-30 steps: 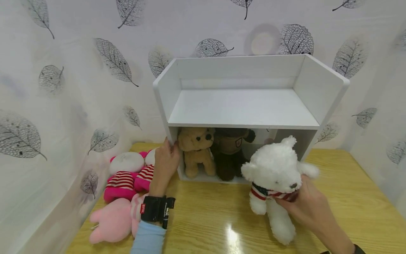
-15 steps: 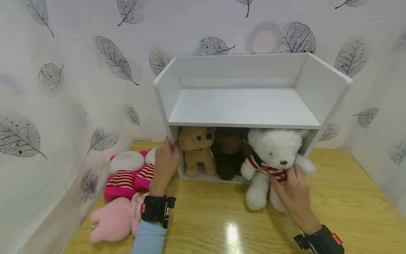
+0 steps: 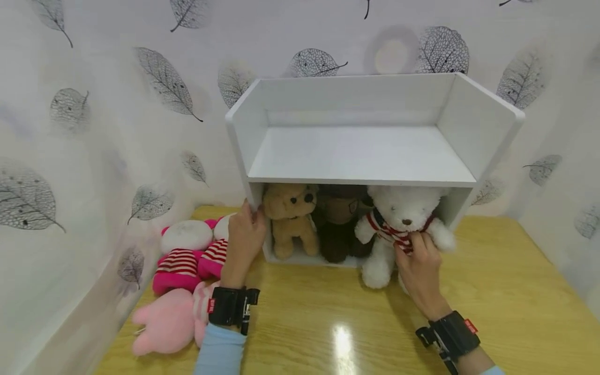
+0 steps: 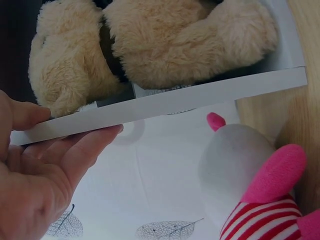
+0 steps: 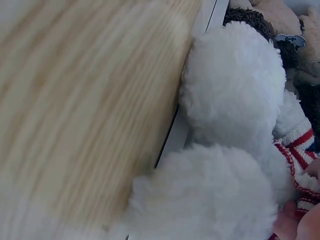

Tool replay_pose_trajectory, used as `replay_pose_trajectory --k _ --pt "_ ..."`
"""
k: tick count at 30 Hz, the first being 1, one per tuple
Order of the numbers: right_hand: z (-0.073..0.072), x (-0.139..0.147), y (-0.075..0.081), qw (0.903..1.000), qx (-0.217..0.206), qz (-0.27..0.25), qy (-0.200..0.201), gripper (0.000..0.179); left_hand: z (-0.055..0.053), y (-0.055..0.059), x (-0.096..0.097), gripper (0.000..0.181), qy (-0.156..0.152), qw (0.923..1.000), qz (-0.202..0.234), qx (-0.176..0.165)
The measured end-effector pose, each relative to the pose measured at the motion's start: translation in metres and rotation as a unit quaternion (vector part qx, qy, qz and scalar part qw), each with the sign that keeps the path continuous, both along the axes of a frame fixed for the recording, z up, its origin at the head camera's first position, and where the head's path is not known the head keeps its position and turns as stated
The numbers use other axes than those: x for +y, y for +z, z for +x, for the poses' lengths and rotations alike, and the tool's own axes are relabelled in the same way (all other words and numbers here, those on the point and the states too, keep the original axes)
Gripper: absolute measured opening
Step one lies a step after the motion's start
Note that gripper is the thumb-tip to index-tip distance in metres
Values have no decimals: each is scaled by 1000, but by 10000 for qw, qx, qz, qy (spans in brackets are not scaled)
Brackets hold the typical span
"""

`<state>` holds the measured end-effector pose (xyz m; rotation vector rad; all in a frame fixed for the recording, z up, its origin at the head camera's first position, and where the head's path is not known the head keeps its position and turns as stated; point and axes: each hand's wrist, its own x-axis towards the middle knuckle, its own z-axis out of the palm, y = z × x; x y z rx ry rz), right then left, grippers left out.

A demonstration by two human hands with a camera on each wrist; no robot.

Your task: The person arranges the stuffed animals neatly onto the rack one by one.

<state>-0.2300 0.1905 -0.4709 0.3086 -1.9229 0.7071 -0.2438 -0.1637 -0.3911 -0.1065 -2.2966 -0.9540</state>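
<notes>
My right hand (image 3: 419, 273) grips a white teddy bear (image 3: 407, 206) by the front of its red-striped sweater. The bear sits upright in the right end of the lower compartment of a white shelf (image 3: 361, 155), its feet at the front edge. In the right wrist view the bear's fluffy legs (image 5: 230, 85) show, with only part of the hand visible at the frame edge. At the other end, my left hand (image 3: 245, 237) holds the shelf's left side panel (image 4: 165, 104), thumb inside and fingers outside. Beside that panel stands a tan plush dog (image 3: 292, 226).
A dark brown plush toy (image 3: 338, 244) sits between dog and bear, its head in shadow. Left of the shelf lie two plush toys in red-striped tops (image 3: 179, 263) and a pink plush toy (image 3: 165, 324) on the wooden table (image 3: 300, 317). A leaf-patterned curtain hangs behind.
The white bear has gone from leaning in front of the shelf to sitting upright in the lower compartment, carried back by my right hand. My left hand keeps its hold on the side panel.
</notes>
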Motion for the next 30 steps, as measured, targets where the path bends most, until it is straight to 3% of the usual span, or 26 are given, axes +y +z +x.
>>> replay_pose_trajectory --k 9,18,25,30 --pt "-24 -3 -3 9995 -272 -181 2 17 0 1 0 20 -7 9994 43 -338" --pt "-48 -2 -5 9955 -853 -421 -4 22 1 3 0 24 44 9991 108 -415" --pt "-50 -1 -4 9924 -1160 -396 -80 24 1 2 0 24 99 9994 44 -332" --pt "-43 -2 2 9847 -1697 -138 -362 32 2 2 1 24 98 9994 68 -335"
